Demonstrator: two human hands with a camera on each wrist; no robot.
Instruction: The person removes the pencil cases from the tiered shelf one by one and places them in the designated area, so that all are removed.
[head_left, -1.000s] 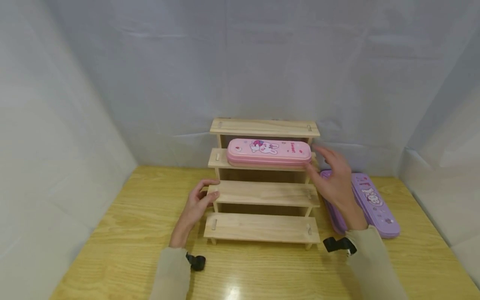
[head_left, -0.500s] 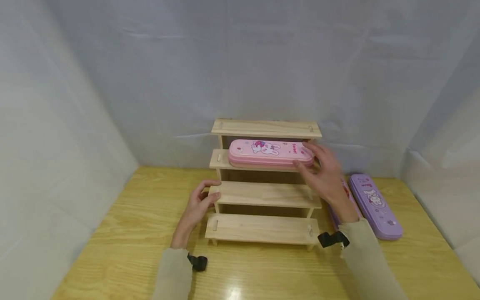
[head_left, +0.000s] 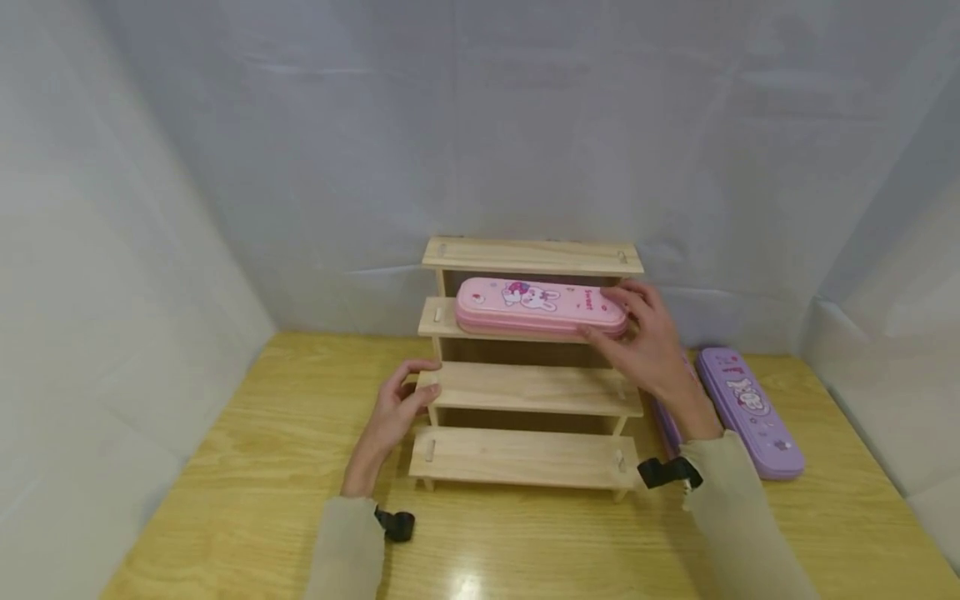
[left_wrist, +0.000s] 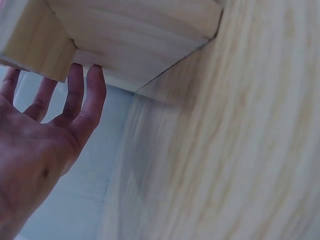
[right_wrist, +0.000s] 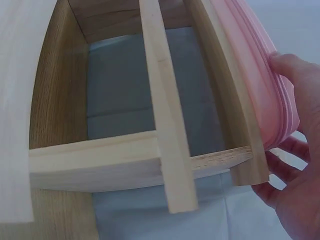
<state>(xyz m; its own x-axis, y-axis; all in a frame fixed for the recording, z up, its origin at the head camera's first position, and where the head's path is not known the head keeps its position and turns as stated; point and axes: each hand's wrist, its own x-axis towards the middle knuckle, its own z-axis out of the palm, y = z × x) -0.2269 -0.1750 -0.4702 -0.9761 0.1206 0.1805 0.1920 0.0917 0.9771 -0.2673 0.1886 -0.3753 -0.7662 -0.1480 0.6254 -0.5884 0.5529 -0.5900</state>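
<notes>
A stepped wooden display rack [head_left: 517, 388] with several tiers stands on the table. On its second tier from the top lies a pink pencil case [head_left: 536, 307] with a rabbit picture. My right hand [head_left: 647, 346] holds the case's right end, thumb at the front edge and fingers at the far side. In the right wrist view the thumb presses the side of the pink case [right_wrist: 272, 95]. My left hand [head_left: 395, 407] grips the left end of the third tier from the top. From below, the left wrist view shows its fingertips [left_wrist: 95, 75] touching the wood.
Right of the rack, a purple pencil case [head_left: 750, 412] lies on the wooden table [head_left: 300, 433]. Another purple case [head_left: 667, 427] sits beside it, mostly hidden by my right forearm. Pale fabric [head_left: 525, 125] hangs behind and on both sides.
My right hand has moved left from just beside the pink pencil case and taken hold of its right end. The left hand keeps its place on the rack.
</notes>
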